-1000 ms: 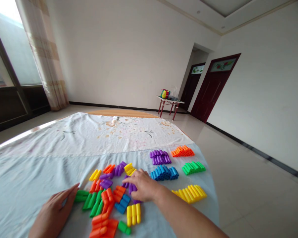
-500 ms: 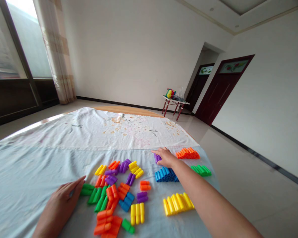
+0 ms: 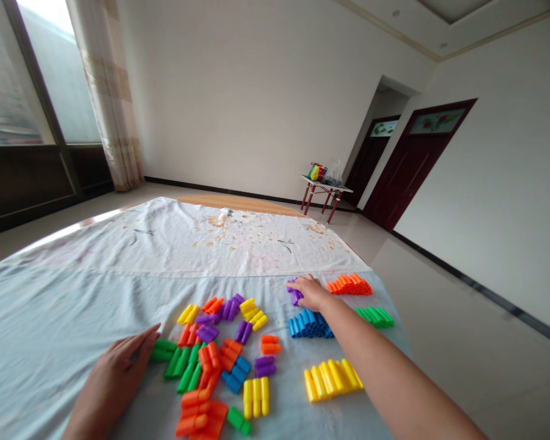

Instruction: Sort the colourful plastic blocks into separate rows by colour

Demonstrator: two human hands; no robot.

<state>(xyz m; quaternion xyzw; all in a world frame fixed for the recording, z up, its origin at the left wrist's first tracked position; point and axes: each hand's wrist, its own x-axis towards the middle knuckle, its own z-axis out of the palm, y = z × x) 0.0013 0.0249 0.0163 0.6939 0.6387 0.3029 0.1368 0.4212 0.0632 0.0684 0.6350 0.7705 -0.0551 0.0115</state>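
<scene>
Head view: the right hand [image 3: 310,293], fingers bent, covered part of the purple stack [image 3: 295,294]; its grip couldn't be told. The left hand [image 3: 119,373], fingers together, lay well apart from it.

The right hand [image 3: 310,291] hides part of the purple stack [image 3: 296,298], its grip there unclear. The right forearm [image 3: 380,360] covers one end of the blue stack [image 3: 305,324] and runs off the bottom edge; the distant clear bag's [image 3: 334,174] contents are too small to tell
</scene>
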